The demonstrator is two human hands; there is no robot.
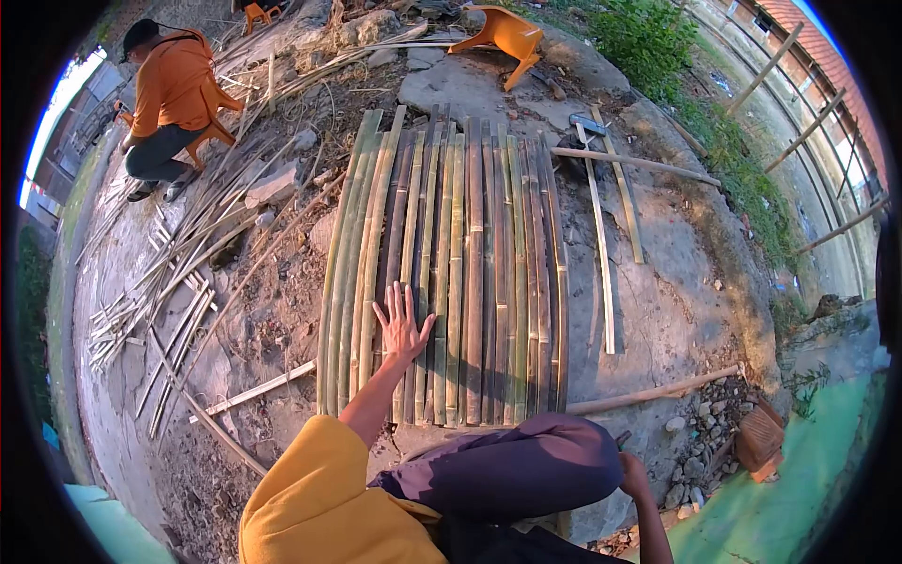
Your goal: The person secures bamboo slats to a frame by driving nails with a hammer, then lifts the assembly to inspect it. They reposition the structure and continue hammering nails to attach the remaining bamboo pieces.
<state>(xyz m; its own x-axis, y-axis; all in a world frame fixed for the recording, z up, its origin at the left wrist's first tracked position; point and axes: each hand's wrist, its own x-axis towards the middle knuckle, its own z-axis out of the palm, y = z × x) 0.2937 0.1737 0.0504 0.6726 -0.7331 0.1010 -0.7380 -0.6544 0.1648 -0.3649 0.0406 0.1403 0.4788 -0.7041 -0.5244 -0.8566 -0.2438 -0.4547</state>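
Observation:
Split bamboo strips lie side by side as a panel in front of me, brown and green. My left hand rests palm down on the left part of the panel, fingers spread, holding nothing. Low at the right, beside my bent knee, is my right hand; its fingers are mostly hidden, and what it holds, if anything, cannot be made out. A pole reaches out from under the panel's near right side.
A person in orange sits at the upper left near scattered bamboo strips. An overturned orange chair lies beyond the panel. Loose slats lie right; bricks and rubble sit lower right.

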